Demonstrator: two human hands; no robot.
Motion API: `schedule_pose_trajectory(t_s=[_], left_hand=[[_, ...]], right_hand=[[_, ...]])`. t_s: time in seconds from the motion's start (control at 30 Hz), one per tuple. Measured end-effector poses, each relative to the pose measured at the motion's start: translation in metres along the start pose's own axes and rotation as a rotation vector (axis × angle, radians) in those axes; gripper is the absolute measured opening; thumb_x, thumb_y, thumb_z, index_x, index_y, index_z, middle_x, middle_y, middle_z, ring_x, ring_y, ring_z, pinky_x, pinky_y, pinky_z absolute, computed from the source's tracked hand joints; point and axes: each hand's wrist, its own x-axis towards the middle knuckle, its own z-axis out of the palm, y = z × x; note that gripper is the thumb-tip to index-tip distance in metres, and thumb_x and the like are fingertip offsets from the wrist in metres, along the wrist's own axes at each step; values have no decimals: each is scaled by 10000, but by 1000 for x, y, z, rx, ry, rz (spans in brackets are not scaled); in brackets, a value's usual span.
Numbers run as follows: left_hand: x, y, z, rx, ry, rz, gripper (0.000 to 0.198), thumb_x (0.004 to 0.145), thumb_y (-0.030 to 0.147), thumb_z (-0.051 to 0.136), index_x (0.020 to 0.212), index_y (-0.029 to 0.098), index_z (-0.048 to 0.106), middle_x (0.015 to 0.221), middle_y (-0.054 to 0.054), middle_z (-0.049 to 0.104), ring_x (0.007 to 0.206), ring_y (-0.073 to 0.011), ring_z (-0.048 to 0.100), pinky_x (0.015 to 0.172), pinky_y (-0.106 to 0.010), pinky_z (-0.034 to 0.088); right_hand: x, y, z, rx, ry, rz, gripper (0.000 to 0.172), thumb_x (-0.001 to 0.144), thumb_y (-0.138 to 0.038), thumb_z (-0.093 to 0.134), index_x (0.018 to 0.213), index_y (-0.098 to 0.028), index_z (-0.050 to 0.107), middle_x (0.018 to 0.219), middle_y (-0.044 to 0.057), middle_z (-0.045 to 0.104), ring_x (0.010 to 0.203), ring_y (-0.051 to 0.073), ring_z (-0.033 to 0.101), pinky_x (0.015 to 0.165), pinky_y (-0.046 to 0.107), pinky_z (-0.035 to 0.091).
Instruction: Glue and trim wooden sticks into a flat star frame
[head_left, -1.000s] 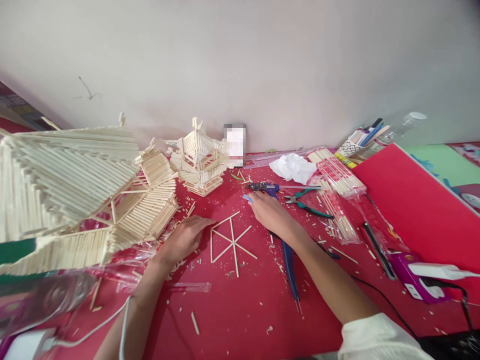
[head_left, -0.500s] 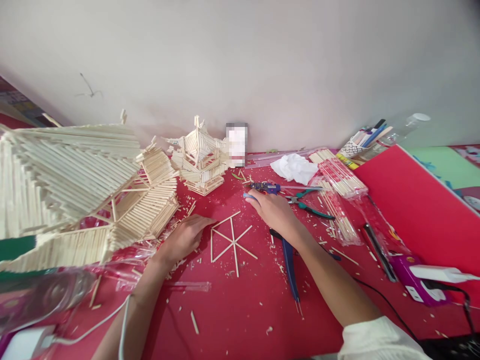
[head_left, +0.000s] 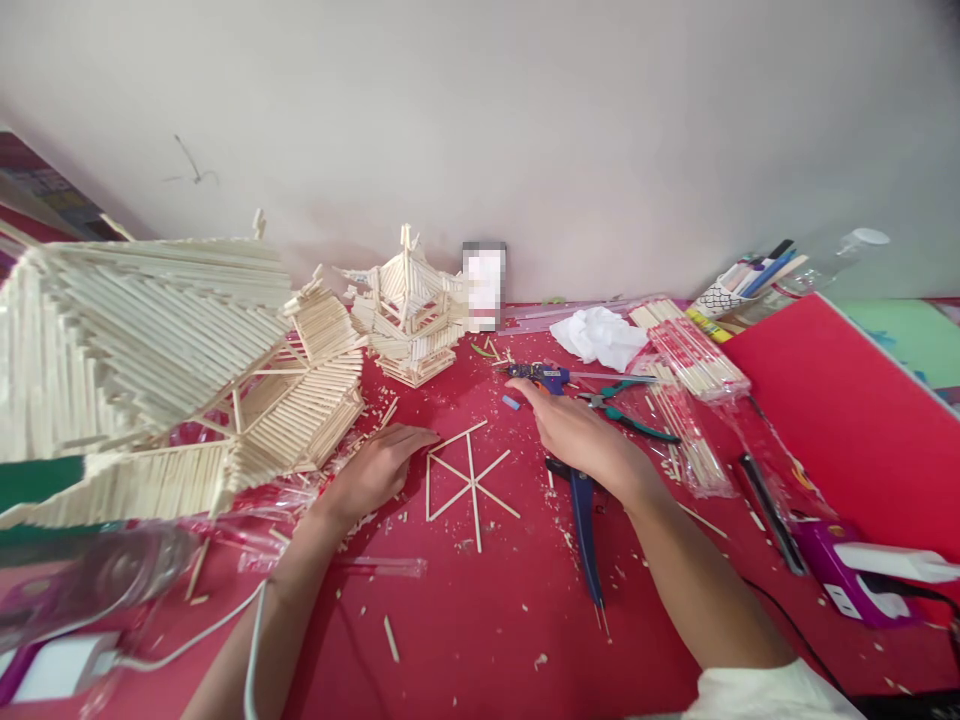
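The red tabletop (head_left: 570, 670) carries many wood crumbs (head_left: 541, 661). Between my hands lies a pale six-spoked stick frame (head_left: 473, 484). My left hand (head_left: 381, 464), fingers together, meets its upper edge stick (head_left: 463, 434); my right hand (head_left: 583, 432) partly hides the glue gun (head_left: 553, 377). Whether either pinches, I cannot tell.

A pale wall (head_left: 525, 120) is marked at left by a thin dark mark (head_left: 197, 178). At right, pens (head_left: 765, 272) are held in a patterned cup (head_left: 720, 299) beside a clear bottle (head_left: 834, 262); a pale green sheet (head_left: 896, 330) is partly hidden by a red board (head_left: 847, 390). Nearer, a purple power block (head_left: 829, 570) is seen.
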Motion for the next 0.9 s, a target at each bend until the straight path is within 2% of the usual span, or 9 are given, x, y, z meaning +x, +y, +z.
schedule_pose_trajectory(t_s=[0.07,0.13,0.23,0.33,0.4,0.5,0.67,0.77,0.9], left_hand=[[0,0,1,-3,-8,-6,737,775,-101,419,1404,234,606,1295,-80,710,1203,-211,655,1034,-399,551],[-1,-1,2,2,-16,-14,771,751,-109,416,1417,234,598,1316,-82,700,1216,-220,644,1041,-419,547],[-1,-1,4,10,-29,-26,835,714,-114,417,1450,250,573,1337,-76,687,1228,-230,628,1051,-438,539],[-1,-1,5,18,-35,-44,863,697,-116,420,1459,259,567,1338,-72,681,1229,-236,618,1054,-437,537],[-1,0,5,23,-46,-55,860,696,-118,423,1454,261,572,1352,-71,671,1239,-239,608,1062,-442,531],[-1,1,4,31,-61,-56,857,699,-118,427,1448,270,580,1367,-65,659,1243,-241,597,1068,-447,526],[0,5,3,68,-77,-45,836,723,-109,429,1462,254,570,1360,-81,649,1219,-251,589,1056,-447,529],[1,8,4,97,-104,-63,869,731,-110,430,1507,269,523,1370,-83,629,1227,-257,577,1063,-453,519],[1,12,7,153,-121,-84,898,750,-106,443,1539,322,481,1377,-73,609,1234,-264,568,1069,-463,505]], right_hand=[[1,0,-2,196,63,-74,409,1044,-160,396,1411,-226,564,1000,87,769,865,225,734,759,286,474],[5,-2,0,470,88,-154,317,1071,-288,401,1237,-213,661,991,78,772,840,197,736,757,280,509],[14,-10,10,847,63,-262,357,1071,-348,384,1235,-196,662,1068,105,768,919,193,741,817,314,560],[21,-18,22,1018,20,-271,360,1071,-307,357,1287,-194,621,1084,121,768,972,197,739,861,345,572],[24,-20,30,1060,27,-262,325,1059,-369,438,1281,-194,600,1047,118,770,963,202,741,836,336,579],[28,-19,40,1077,82,-285,374,1021,-479,533,1262,-199,594,1040,112,764,943,199,730,770,306,575],[34,-13,56,1045,168,-246,408,1003,-519,540,1169,-181,697,903,58,743,736,167,669,651,275,531],[37,-13,62,987,178,-231,332,954,-474,622,1024,-180,760,875,49,755,765,181,690,712,292,544],[35,-15,65,913,188,-223,227,917,-379,646,997,-206,770,959,43,784,839,189,720,768,292,548]])
